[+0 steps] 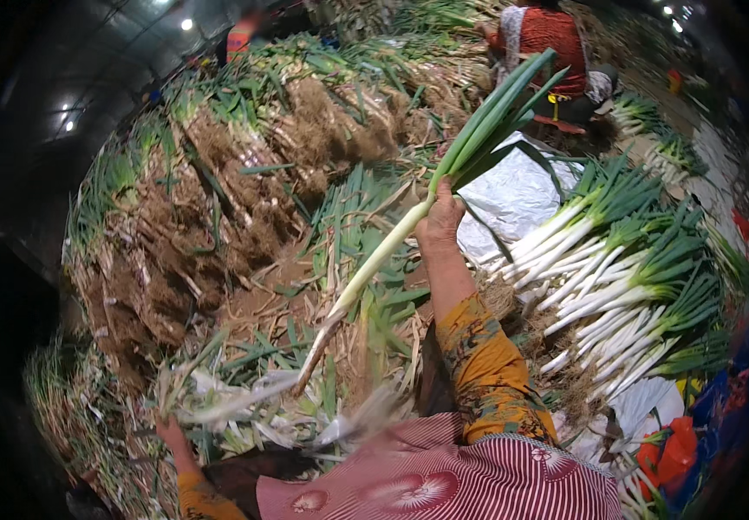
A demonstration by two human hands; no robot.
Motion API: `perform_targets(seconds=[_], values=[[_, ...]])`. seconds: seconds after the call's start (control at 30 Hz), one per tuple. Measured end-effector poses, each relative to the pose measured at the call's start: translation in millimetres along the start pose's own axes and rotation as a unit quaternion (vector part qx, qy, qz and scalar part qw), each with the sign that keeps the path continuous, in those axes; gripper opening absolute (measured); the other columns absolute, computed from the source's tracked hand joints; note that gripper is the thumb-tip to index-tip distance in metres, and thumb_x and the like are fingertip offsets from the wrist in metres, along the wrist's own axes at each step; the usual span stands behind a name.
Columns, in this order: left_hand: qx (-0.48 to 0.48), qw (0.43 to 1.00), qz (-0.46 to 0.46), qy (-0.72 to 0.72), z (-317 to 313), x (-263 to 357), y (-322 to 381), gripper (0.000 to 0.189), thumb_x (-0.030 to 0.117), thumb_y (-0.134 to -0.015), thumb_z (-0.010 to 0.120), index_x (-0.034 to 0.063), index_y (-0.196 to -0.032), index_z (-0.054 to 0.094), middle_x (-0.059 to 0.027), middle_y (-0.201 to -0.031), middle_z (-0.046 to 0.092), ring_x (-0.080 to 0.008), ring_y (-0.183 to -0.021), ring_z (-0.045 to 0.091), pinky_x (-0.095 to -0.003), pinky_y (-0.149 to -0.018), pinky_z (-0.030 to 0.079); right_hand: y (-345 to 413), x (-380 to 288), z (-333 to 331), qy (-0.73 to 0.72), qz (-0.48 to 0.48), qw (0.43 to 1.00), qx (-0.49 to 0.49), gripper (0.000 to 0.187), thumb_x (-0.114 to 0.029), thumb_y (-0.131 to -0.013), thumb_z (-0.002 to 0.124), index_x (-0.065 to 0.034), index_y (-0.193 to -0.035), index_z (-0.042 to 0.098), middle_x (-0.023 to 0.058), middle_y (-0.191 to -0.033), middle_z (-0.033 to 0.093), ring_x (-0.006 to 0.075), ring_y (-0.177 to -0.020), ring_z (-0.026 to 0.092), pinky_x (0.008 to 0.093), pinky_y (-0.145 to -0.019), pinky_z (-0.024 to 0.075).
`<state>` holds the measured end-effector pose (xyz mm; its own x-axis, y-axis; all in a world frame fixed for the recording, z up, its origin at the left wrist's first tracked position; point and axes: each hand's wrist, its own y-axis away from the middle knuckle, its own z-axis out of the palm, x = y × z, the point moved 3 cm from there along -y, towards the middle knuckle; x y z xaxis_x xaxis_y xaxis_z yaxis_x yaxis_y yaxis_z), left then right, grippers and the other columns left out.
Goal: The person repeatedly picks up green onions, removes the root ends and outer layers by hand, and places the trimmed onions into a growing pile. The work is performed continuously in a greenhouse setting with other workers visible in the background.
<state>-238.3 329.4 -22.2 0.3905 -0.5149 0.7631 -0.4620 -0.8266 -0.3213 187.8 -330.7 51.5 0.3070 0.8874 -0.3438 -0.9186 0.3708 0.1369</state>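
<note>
My right hand grips one long Welsh onion around its upper stalk. The green leaves fan out above the fist, and the pale shaft slants down left to a brown, dirty lower end. At the lower left, my left hand is closed on blurred, peeled outer leaves. A dark, narrow piece juts out beside that hand; what it is cannot be made out. Pale stripped leaves lie or hang between the two hands, partly blurred by motion. The striped apron covers my lap.
Unpeeled onions with earthy roots are heaped at left and behind. Cleaned white onions lie in a pile at right, near a white plastic sheet. A person in red sits at the back right. Red plastic lies lower right.
</note>
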Motion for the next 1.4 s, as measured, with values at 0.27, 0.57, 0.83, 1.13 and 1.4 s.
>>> perform_targets(seconds=[0.27,0.57,0.83,1.13,1.4], values=[[-0.518,0.764,0.197,-0.332,202,262,105,0.046,0.039,-0.080,0.055,-0.0022,-0.099,0.060,-0.0222,-0.088,0.062,-0.0320,-0.079,0.060,-0.0385,-0.070,0.046,64,63,20,-0.139,0.304,0.931,-0.145,0.057,-0.065,-0.084,0.034,-0.0089,-0.080,0.044,0.0019,-0.066,0.041,0.0122,-0.050,0.038,0.0265,-0.044,0.0334],[-0.495,0.848,0.035,0.185,254,357,199,0.035,0.022,-0.082,0.062,-0.0013,-0.107,0.053,-0.0076,-0.079,0.059,-0.0148,-0.067,0.056,-0.0268,-0.059,0.046,113,147,-8,0.078,0.300,0.950,-0.031,0.052,-0.053,-0.090,0.037,-0.0037,-0.090,0.054,0.0072,-0.074,0.054,0.0206,-0.060,0.052,0.0334,-0.057,0.0447],[-0.320,0.930,0.164,0.079,245,346,203,0.032,0.018,-0.075,0.065,-0.0039,-0.097,0.057,-0.0106,-0.079,0.060,-0.0172,-0.069,0.056,-0.0287,-0.065,0.045,85,126,-18,0.565,0.145,0.795,-0.167,0.060,-0.052,-0.083,0.052,0.0048,-0.064,0.063,0.0170,-0.062,0.062,0.0283,-0.063,0.061,0.0375,-0.060,0.0449],[-0.397,0.907,0.099,0.106,246,350,223,0.030,0.017,-0.073,0.068,-0.0029,-0.093,0.058,-0.0103,-0.074,0.061,-0.0152,-0.067,0.055,-0.0283,-0.063,0.045,114,122,5,0.068,0.373,0.900,-0.216,0.033,-0.029,-0.090,0.052,0.0005,-0.105,0.050,0.0158,-0.092,0.063,0.0233,-0.074,0.061,0.0371,-0.063,0.0514],[-0.280,0.896,0.272,0.210,255,409,194,0.020,0.000,-0.074,0.066,0.0009,-0.087,0.051,-0.0045,-0.082,0.056,-0.0106,-0.073,0.052,-0.0246,-0.069,0.045,133,113,14,0.024,0.384,0.885,-0.263,0.028,-0.017,-0.093,0.045,0.0084,-0.104,0.052,0.0183,-0.098,0.061,0.0243,-0.086,0.062,0.0354,-0.077,0.0517]])
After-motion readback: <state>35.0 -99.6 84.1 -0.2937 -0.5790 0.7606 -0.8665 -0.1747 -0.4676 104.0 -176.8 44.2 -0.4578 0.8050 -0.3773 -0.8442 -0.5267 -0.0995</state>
